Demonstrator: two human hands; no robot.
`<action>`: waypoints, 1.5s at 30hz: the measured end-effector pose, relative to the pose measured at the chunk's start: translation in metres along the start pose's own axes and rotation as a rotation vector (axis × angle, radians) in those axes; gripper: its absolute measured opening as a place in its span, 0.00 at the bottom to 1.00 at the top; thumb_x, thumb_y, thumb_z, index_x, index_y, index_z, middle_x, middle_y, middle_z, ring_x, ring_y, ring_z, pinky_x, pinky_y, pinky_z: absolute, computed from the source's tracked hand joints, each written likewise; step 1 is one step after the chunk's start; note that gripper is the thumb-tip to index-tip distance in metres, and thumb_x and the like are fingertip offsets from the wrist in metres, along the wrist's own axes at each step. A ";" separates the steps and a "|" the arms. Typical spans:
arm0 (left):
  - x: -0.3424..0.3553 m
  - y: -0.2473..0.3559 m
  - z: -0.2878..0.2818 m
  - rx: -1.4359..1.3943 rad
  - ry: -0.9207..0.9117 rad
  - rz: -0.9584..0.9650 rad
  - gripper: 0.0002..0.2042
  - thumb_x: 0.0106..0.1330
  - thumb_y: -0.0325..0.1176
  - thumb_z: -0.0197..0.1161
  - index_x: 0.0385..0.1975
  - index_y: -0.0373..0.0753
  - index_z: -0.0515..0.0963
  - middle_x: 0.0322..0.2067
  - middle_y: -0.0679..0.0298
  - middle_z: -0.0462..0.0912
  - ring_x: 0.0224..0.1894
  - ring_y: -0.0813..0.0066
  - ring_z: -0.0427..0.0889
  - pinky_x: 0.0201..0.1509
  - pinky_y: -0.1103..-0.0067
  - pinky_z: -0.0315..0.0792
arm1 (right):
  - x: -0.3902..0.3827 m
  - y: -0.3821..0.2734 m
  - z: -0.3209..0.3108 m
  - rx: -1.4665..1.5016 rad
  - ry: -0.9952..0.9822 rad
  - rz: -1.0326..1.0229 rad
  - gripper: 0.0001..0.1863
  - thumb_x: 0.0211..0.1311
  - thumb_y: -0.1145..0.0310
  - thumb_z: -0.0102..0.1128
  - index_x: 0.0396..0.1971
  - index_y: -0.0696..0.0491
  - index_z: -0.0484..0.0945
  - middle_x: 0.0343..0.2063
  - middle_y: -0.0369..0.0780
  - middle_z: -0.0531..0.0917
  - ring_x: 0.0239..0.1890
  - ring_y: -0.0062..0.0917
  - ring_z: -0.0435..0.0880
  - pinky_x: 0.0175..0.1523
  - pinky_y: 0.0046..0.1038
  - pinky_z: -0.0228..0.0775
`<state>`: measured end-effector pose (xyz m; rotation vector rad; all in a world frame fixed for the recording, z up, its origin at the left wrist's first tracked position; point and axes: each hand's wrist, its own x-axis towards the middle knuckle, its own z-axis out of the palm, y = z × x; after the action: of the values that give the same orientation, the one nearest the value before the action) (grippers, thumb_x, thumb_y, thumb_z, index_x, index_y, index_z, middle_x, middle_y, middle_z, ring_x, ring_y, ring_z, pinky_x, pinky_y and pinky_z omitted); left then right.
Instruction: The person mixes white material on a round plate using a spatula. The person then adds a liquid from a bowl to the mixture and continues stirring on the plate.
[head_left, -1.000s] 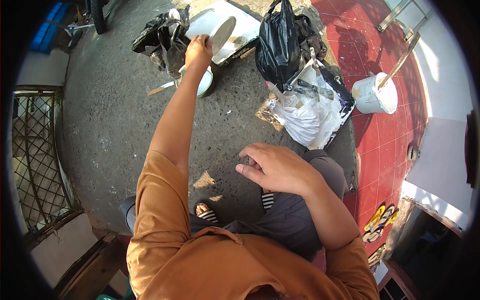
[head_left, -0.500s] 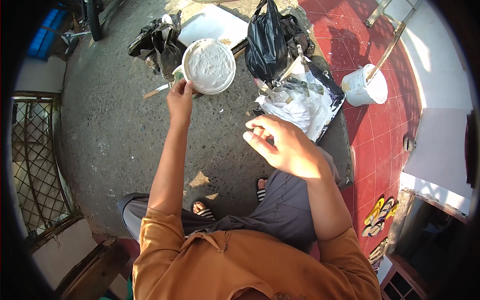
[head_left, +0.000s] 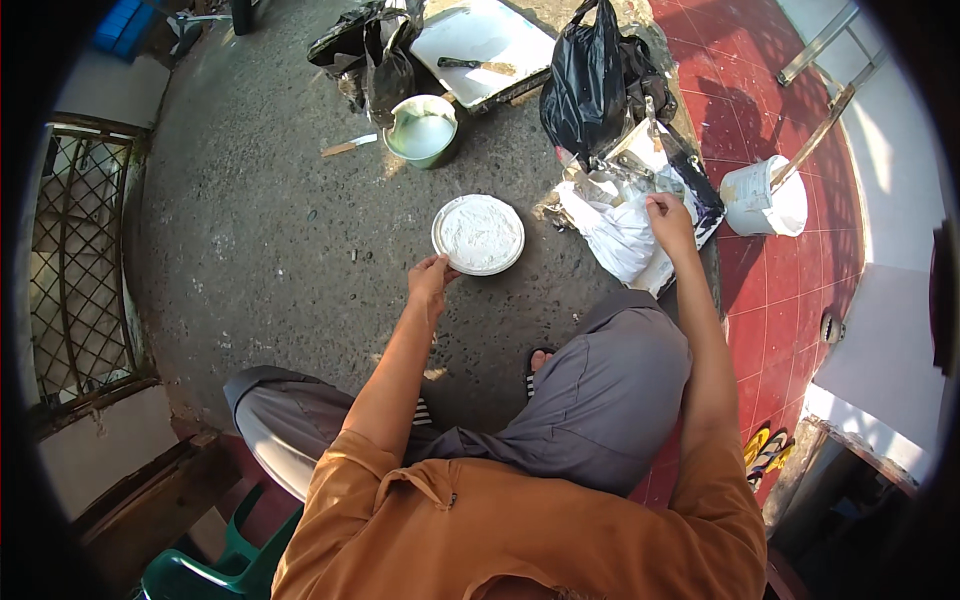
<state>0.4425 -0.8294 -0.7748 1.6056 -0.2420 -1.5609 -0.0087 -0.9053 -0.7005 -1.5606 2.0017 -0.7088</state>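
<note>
Drawn nearer the body since the earlier frame, the round lid (head_left: pixel 478 236) has left its spot by the bucket (head_left: pixel 420 140), and the right hand (head_left: pixel 672 222) has gone from above the thigh to the white plastic bag (head_left: pixel 612 232). Largest of these, the bag lies crumpled on a paint-smeared board (head_left: pixel 707 205), slanting from far left to near right; of the 2 hands, the right is nearer, with most of the bag to its left. Next, the bucket stands open beyond the lid and left of it. The lid, white-smeared face up and without a long axis, lies ahead-right of the left hand (head_left: pixel 432 279), which pinches its near-left rim. Right fingertips look bunched; whether they grip plastic, I cannot tell.
</note>
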 end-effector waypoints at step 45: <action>-0.035 -0.071 0.014 0.025 -0.026 -0.064 0.12 0.75 0.35 0.57 0.48 0.34 0.69 0.44 0.56 0.79 0.45 0.65 0.84 0.44 0.70 0.86 | -0.205 -0.045 0.128 0.295 -0.362 0.149 0.20 0.71 0.66 0.51 0.60 0.49 0.77 0.31 0.44 0.86 0.29 0.26 0.84 0.37 0.28 0.76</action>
<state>0.3942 -0.7687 -0.7953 1.6269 -0.2268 -1.6345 0.1528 -0.7270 -0.7508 -1.2505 1.6430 -0.5834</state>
